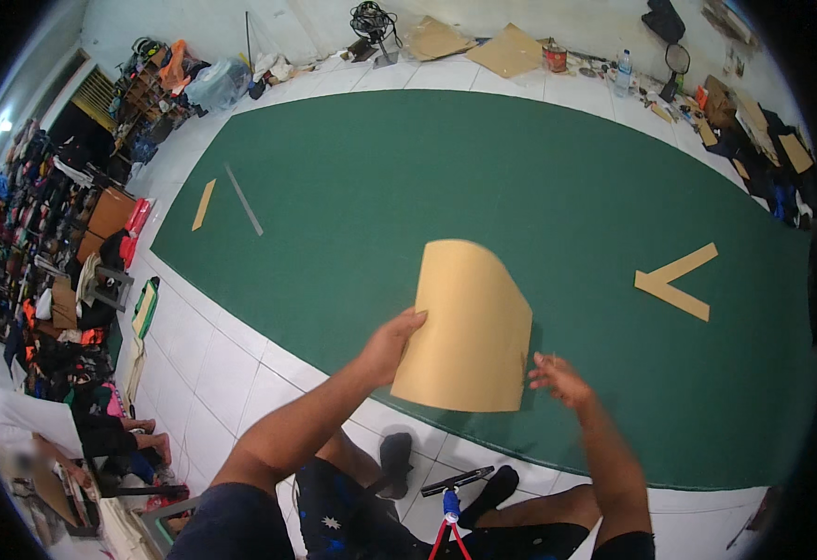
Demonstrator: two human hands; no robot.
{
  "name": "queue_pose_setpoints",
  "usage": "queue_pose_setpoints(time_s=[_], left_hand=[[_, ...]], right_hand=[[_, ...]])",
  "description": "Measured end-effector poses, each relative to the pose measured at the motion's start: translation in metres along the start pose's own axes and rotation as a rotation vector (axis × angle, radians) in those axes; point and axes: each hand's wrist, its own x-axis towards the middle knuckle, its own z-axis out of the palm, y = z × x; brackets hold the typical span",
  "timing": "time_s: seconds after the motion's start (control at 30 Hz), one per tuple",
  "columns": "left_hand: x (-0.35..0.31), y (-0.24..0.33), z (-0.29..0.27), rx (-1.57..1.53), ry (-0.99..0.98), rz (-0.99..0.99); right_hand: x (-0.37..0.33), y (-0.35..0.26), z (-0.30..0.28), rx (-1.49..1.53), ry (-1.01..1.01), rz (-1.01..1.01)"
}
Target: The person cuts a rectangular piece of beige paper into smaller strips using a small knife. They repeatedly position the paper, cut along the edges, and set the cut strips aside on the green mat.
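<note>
My left hand grips the left edge of a curved tan sheet of card, its thumb lying on the face toward me. The sheet is raised over the near edge of a green mat and bows along its top. Just right of the sheet's lower right edge, my right hand has its fingers apart, slightly blurred. I see nothing held in it.
Tan strips form a V on the mat's right. Another strip and a clear ruler-like strip lie far left. A small tripod stands between my legs. A person sits at lower left.
</note>
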Motion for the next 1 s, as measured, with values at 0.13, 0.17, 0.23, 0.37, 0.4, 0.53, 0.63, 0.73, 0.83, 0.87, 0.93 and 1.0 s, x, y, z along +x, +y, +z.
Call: queue_pose_setpoints(time_s=[0.13, 0.17, 0.23, 0.37, 0.4, 0.53, 0.63, 0.73, 0.83, 0.87, 0.93, 1.0], left_hand=[[0.066, -0.033, -0.006, 0.068, -0.184, -0.022], [0.08, -0.043, -0.003, 0.089, -0.225, -0.015], [0.098, -0.054, -0.002, 0.157, -0.311, 0.008], [0.114, -0.07, -0.023, 0.203, -0.434, 0.059], [0.117, -0.072, -0.033, 0.174, -0.429, 0.067], [0.129, -0.076, -0.085, 0.077, -0.429, 0.029], [0.144, -0.119, -0.15, 0.142, -0.25, -0.018], [0.15, -0.175, -0.197, 0.23, -0.19, -0.138], [0.142, -0.211, -0.241, 0.367, -0.207, -0.212], [0.141, -0.224, -0.26, 0.442, -0.156, -0.22], [0.135, -0.239, -0.294, 0.634, -0.043, -0.213], [0.133, -0.248, -0.299, 0.83, 0.035, -0.236]], right_hand=[[0.066, 0.027, -0.021, -0.104, 0.108, -0.038], [0.08, 0.04, -0.025, -0.096, 0.105, -0.066], [0.102, 0.058, -0.036, -0.087, 0.107, -0.13], [0.123, 0.111, -0.027, 0.031, 0.208, -0.162], [0.12, 0.126, -0.026, 0.071, 0.2, -0.169], [0.086, 0.179, -0.01, 0.325, 0.116, -0.133], [0.052, 0.202, 0.003, 0.325, 0.084, -0.073], [0.033, 0.222, 0.009, 0.381, 0.141, -0.131], [0.027, 0.24, 0.021, 0.301, 0.25, -0.09], [0.022, 0.242, 0.028, 0.2, 0.272, -0.056], [0.014, 0.251, 0.032, 0.011, 0.3, -0.006], [0.019, 0.278, 0.041, -0.145, 0.313, 0.054]])
